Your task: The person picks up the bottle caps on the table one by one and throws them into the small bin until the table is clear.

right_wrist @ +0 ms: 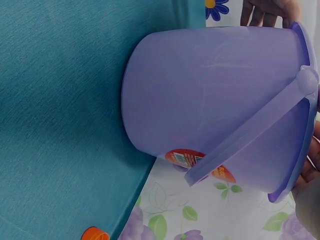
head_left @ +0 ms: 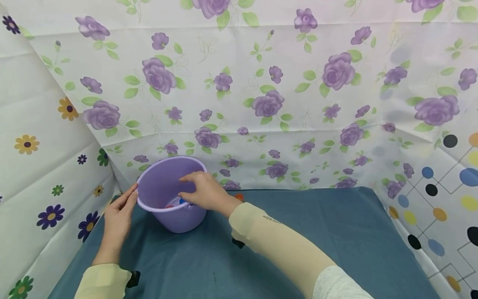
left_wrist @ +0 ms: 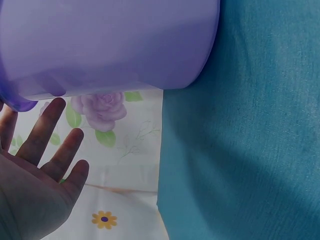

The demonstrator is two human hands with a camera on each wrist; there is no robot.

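A purple plastic bucket (head_left: 179, 218) stands upright on the teal cloth. Its rim is held at the left by my left hand (head_left: 118, 209), thumb and forefinger at the edge; the left wrist view shows the other fingers (left_wrist: 49, 125) spread beside the outer wall. Over the bucket's right rim reaches my right hand (head_left: 207, 191), fingers and thumb apart inside the mouth, nothing visible between them. Low in the bucket are a small blue thing (head_left: 182, 201) and a small red thing (head_left: 169, 206), mostly hidden. The bucket's handle (right_wrist: 250, 131) hangs down its outside.
An orange bottle cap (head_left: 239, 197) lies at the cloth's back edge, partly behind my right wrist. The teal cloth (head_left: 321, 236) covers the table. Flower-printed sheeting (head_left: 239, 95) rises behind it, with patterned sheets at both sides.
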